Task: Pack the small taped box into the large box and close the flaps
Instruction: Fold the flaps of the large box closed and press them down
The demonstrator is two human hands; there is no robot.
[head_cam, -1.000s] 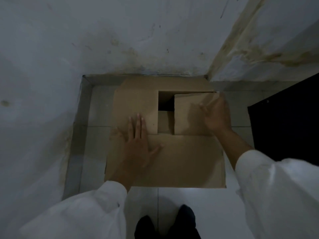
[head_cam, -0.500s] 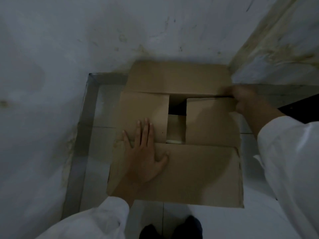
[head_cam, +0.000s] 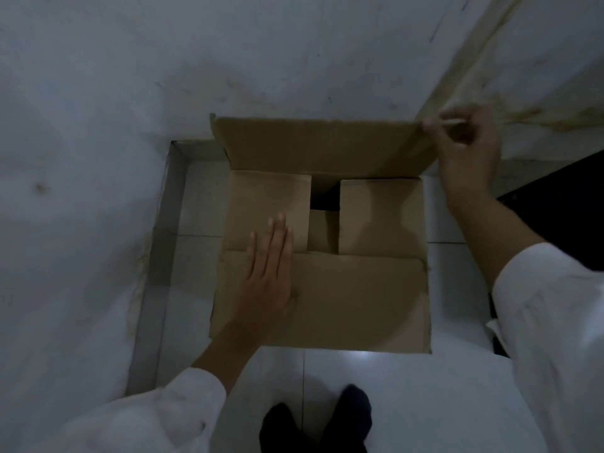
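Two hands: left hand (head_cam: 268,276) flat on large box (head_cam: 359,302), right hand (head_cam: 465,152) pinching far flap (head_cam: 320,145)

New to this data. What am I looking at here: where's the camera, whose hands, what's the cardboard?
There is no robot here. One wide-angle camera sits on a person's head and looks down, so you see their own arms in white sleeves and their dark shoes at the bottom.

The cardboard is a large box standing on a pale tiled floor in a corner between walls. Its near flap and its two side flaps are folded down. A gap between the side flaps shows the dark inside and a piece of cardboard that may be the small box; I cannot tell for sure.

The left hand lies flat and open across the near flap and the left side flap, pressing them down. The right hand pinches the right corner of the far flap, which stands up, not yet folded shut.
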